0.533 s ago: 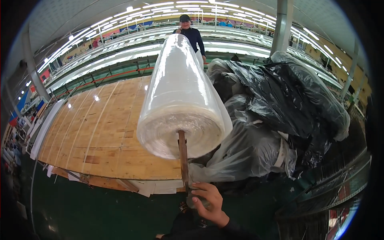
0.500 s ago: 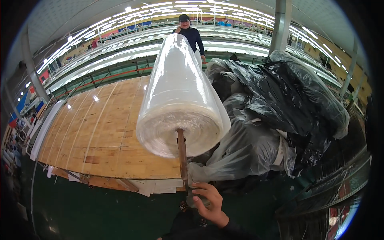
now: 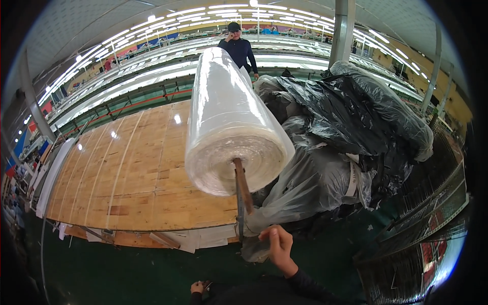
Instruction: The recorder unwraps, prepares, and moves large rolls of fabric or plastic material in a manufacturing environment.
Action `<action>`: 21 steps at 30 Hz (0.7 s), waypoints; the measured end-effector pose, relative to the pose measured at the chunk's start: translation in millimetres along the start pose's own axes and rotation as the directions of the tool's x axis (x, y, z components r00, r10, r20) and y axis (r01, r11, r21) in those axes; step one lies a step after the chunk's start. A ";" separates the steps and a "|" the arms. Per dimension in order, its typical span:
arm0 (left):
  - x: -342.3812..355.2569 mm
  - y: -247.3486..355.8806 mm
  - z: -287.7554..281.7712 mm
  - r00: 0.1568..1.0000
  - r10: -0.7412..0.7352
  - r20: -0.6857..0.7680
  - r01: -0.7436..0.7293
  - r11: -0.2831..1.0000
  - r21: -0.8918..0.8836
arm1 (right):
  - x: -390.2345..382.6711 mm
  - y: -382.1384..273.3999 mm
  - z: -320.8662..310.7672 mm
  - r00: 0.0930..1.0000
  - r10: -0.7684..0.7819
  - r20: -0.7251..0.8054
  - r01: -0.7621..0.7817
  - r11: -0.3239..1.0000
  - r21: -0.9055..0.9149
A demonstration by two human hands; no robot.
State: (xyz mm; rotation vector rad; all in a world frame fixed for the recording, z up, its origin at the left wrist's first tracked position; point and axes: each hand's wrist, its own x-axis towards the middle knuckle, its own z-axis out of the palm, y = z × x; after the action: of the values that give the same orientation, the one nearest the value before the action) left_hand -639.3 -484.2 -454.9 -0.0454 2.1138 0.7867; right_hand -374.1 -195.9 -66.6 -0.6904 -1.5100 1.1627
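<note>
A big roll of clear plastic film [image 3: 229, 117] lies lengthwise over a long wooden table [image 3: 132, 173], its near end facing me. From the roll's core a brown stick [image 3: 244, 185] and a thin metal rod [image 3: 239, 213] run down to the table's front edge. My right hand [image 3: 278, 246] is curled just right of the rod's lower end, above crumpled clear plastic [image 3: 254, 250]. Whether it grips anything is unclear. My left hand [image 3: 197, 287] is a small fist low against my dark sleeve.
Black and clear plastic sacks [image 3: 351, 117] are heaped to the right of the roll. A person in dark clothes [image 3: 238, 48] stands beyond the roll's far end. A grey pillar [image 3: 343, 30] rises behind the heap. Green floor [image 3: 127, 274] lies in front of the table.
My right hand has shifted slightly up and to the right, away from the rod's lower end. The roll looks unmoved.
</note>
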 end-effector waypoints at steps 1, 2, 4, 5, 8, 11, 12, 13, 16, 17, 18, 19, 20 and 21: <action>9.4 8.7 -7.8 0.999 0.032 0.041 -0.024 0.986 -0.162 | -4.2 11.9 19.5 0.994 0.061 -0.085 -0.052 0.994 0.100; 11.8 20.5 -19.7 0.999 0.033 0.036 -0.026 0.985 -0.173 | -11.1 31.9 38.9 0.996 0.056 -0.075 -0.048 0.994 0.103; 12.8 46.9 -37.5 0.985 0.144 0.100 -0.120 0.970 -0.211 | -32.2 90.8 67.8 0.904 0.428 -0.015 -0.412 0.879 0.240; 11.2 52.0 -49.2 0.984 0.146 0.100 -0.123 0.970 -0.209 | -45.8 130.6 80.0 0.860 0.503 0.088 -0.505 0.863 -0.007; 12.1 34.6 -116.4 0.946 0.293 0.136 -0.250 0.931 -0.266 | -118.3 266.5 115.2 0.711 0.640 0.291 -0.433 0.725 -0.536; 20.7 -2.7 -194.1 0.906 0.401 0.132 -0.364 0.900 -0.238 | -212.1 375.7 110.7 0.709 0.697 0.107 -0.321 0.455 -0.831; 27.5 -16.5 -222.7 0.913 0.391 0.117 -0.355 0.902 -0.246 | -240.7 390.5 111.1 0.563 0.826 -0.003 -0.412 0.278 -0.868; 30.8 -29.3 -252.6 0.969 0.247 -0.009 -0.240 0.930 -0.277 | -251.1 399.1 120.1 0.396 0.910 -0.124 -0.464 0.082 -0.882; 54.1 -46.2 -346.3 0.961 -0.039 -0.274 -0.053 0.946 -0.319 | -255.5 384.2 189.0 0.025 0.999 0.028 -0.454 0.036 -0.890; 64.5 -47.5 -374.1 0.913 -0.138 -0.384 0.012 0.950 -0.312 | -245.8 375.4 219.7 -0.037 0.985 0.171 -0.343 0.149 -0.927; 75.9 -45.6 -402.1 0.909 -0.142 -0.391 0.014 0.950 -0.313 | -233.0 368.7 252.6 -0.108 0.948 0.300 -0.233 0.269 -0.935; 83.7 -25.0 -430.0 0.921 -0.114 -0.373 -0.052 0.912 -0.408 | -222.0 365.7 286.3 -0.102 0.949 0.298 -0.237 0.268 -0.934; 98.1 -0.2 -453.7 0.935 -0.054 -0.350 -0.133 0.863 -0.487 | -210.8 362.0 319.7 -0.037 0.941 0.337 -0.238 0.319 -0.917; 120.7 4.3 -482.2 0.939 0.029 -0.341 -0.225 0.805 -0.550 | -196.4 361.0 361.3 0.010 0.922 0.386 -0.214 0.379 -0.900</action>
State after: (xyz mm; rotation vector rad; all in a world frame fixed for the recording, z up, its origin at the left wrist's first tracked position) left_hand -1061.2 -716.6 -332.2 -0.3863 2.0991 1.5871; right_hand -717.7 -351.3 -463.1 -1.5147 -2.8627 1.9834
